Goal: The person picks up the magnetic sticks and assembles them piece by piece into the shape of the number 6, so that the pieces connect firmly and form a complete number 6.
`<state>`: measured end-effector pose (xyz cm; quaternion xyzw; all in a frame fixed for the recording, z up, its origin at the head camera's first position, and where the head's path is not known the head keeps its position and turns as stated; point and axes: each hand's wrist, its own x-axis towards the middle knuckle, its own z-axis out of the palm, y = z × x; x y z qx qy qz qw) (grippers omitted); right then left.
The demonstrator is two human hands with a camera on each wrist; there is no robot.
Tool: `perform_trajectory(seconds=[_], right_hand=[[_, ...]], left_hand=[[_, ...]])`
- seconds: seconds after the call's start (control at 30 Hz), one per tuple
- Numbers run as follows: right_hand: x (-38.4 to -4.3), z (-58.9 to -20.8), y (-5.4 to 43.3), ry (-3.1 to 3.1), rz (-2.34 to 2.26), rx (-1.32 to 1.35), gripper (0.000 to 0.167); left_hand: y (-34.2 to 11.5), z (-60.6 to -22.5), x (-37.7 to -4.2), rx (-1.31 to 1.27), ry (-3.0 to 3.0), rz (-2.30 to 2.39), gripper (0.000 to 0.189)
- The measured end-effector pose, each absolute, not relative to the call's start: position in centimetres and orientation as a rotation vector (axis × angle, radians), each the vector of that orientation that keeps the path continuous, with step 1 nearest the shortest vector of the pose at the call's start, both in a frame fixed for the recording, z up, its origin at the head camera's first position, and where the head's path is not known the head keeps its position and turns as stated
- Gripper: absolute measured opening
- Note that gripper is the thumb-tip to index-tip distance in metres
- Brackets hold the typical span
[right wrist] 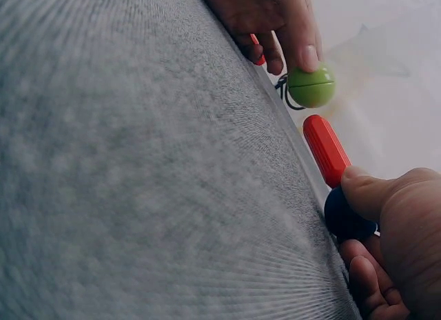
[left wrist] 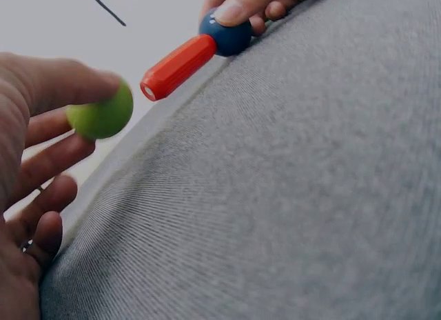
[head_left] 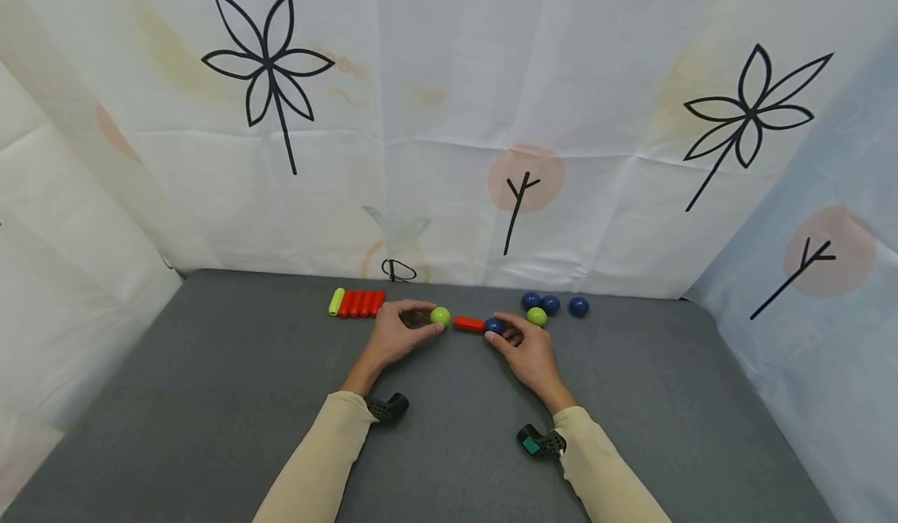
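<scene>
My left hand (head_left: 398, 331) pinches a light green ball (head_left: 440, 316) between thumb and fingers. In my right hand (head_left: 528, 351), a dark blue ball (head_left: 494, 326) is gripped by the thumb and fingertips. A red ridged rod (head_left: 468, 323) sticks out of that blue ball and points left toward the green one. A small gap separates the rod's free end from the green ball (left wrist: 103, 113); the left wrist view shows a pale round spot on that end of the rod (left wrist: 180, 66).
Left of the left hand lies a row of several red rods (head_left: 361, 303) with a yellow-green rod (head_left: 337, 302) at its end. Beyond the right hand are blue balls (head_left: 550, 305) and another green ball (head_left: 536, 316). A white printed curtain (head_left: 449, 196) hangs behind the grey table (head_left: 449, 445).
</scene>
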<state>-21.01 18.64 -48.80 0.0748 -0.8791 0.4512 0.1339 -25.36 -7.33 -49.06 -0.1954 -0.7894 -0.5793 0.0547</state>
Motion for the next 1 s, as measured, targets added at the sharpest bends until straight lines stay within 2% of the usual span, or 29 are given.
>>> perform_trajectory(seconds=[0.37, 1.0], right_hand=[[-21.05, -48.64, 18.46, -2.556, 1.306, 0.226, 0.039], [-20.90, -48.58, 18.47, -2.546, 1.314, 0.228, 0.039]], left_hand=[[-7.09, -49.20, -25.34, -0.597, -2.541, -1.582, 0.029], [-7.28, -48.92, -25.20, -0.633, -2.563, -1.548, 0.031]])
